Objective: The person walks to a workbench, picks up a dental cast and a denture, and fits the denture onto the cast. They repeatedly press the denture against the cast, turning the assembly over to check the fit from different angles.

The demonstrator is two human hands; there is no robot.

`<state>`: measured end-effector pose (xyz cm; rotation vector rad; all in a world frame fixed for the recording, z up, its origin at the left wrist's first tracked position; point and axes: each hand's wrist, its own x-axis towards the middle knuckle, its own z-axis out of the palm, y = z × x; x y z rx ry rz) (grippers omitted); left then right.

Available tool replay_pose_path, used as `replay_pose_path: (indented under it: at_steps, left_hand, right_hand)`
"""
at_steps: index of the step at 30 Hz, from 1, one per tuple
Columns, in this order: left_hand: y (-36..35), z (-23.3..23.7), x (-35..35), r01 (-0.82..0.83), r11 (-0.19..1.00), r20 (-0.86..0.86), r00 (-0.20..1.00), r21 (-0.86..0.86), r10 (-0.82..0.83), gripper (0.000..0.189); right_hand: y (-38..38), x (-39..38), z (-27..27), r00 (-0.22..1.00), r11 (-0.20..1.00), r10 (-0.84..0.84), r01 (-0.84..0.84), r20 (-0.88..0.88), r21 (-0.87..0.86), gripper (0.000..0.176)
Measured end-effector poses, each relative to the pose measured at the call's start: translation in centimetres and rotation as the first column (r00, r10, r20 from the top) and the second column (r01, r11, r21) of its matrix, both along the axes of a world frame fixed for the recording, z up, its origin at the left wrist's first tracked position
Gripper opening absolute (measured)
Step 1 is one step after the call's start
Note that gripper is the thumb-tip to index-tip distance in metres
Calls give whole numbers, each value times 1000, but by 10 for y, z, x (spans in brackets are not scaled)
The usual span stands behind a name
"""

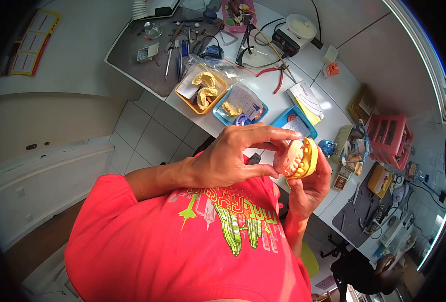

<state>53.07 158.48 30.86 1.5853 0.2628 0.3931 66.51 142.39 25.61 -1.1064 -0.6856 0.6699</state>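
A dental model is held in front of my chest over the edge of the white worktable point(328, 108). It has a pink half with teeth point(287, 157) pressed against a yellow plaster half point(309, 157). My left hand point(230, 158) reaches in from the left, with its thumb and fingertips on the pink half. From below, my right hand point(308, 189) cradles the yellow half with its fingers curled behind it. Both hands grip the model together.
On the table stand an orange tray point(184, 98) with yellow plaster casts, two blue trays point(222, 115) point(282, 119) with bagged items, red-handled pliers point(276, 75), a red basket point(390, 138) and a dark mat point(132, 53) with hand tools. Tiled floor lies to the left.
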Motion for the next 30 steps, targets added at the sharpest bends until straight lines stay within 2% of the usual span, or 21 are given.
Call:
replay_pose_path:
  at_steps: [9,11,14,20,30]
  left_hand:
    - [3,3,-1,-2,986,-45,999,165,9,60]
    - [4,2,-1,-10,967,-6,1000,255,12,60]
    - [3,1,-2,-9,977,-21,1000,213,14,61]
    - [4,1,-2,-22,965,12,1000,261,20,62]
    - [2,0,-3,-23,971,-17,999,239,28,63]
  right_hand:
    - [-2,0,3,1000,1000,17,-17,0,1,76]
    - [-3,1,3,1000,1000,19,-19,5,-20,77]
    - [-3,3,4,999,999,24,-23,25,-43,78]
    - [-2,4,2,998,998,34,-31,56,-48,79]
    - [-2,3,5,997,997,40,-36,62,-62,79]
